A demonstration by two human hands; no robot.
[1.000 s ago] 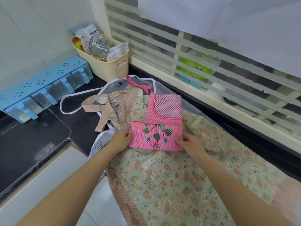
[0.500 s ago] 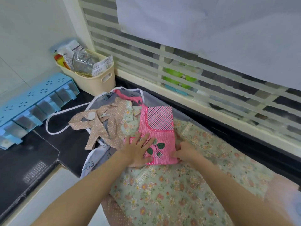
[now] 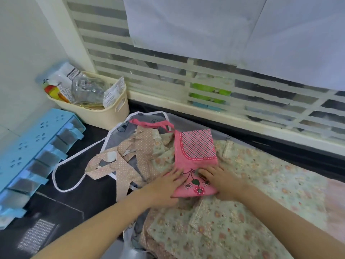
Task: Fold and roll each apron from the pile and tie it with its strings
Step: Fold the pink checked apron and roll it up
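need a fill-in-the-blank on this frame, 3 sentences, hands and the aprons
1. Both hands, left hand and right hand, rest on the folded ____ apron.
2. The folded apron lies on top of a spread apron with a ____ print.
3. The cream basket stands in the corner, next to the ____ drawer organiser.

Missing words: pink; floral; blue
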